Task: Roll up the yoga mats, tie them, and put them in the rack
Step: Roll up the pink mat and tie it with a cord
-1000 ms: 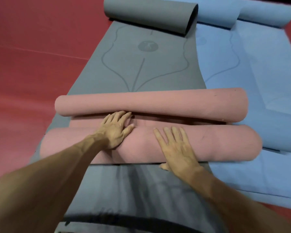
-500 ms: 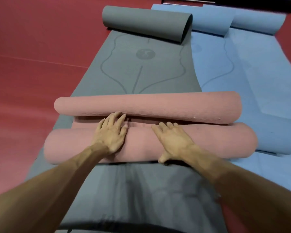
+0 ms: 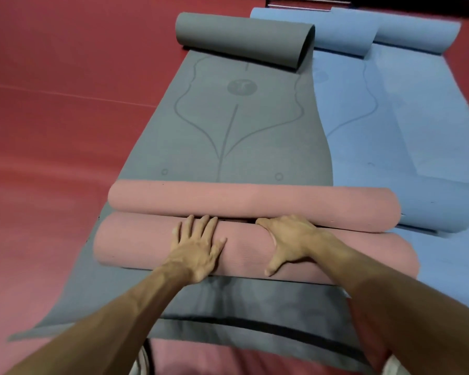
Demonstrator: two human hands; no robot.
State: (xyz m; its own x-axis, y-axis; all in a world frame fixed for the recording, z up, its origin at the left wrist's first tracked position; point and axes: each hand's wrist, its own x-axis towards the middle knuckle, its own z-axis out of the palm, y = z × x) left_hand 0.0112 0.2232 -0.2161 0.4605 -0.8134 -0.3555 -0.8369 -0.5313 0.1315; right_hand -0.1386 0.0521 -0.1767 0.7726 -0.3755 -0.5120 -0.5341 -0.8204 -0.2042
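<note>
Here the near pink roll (image 3: 133, 244) lies crosswise, left to right, under both hands: left hand (image 3: 198, 253) pressing with straight fingers, right hand (image 3: 290, 236) curled over its far side.

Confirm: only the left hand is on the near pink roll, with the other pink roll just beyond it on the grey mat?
No. The head view shows both hands on the near pink roll: the left hand flat, the right hand curled over its top. The other pink roll does lie just beyond, on the grey mat.
</note>
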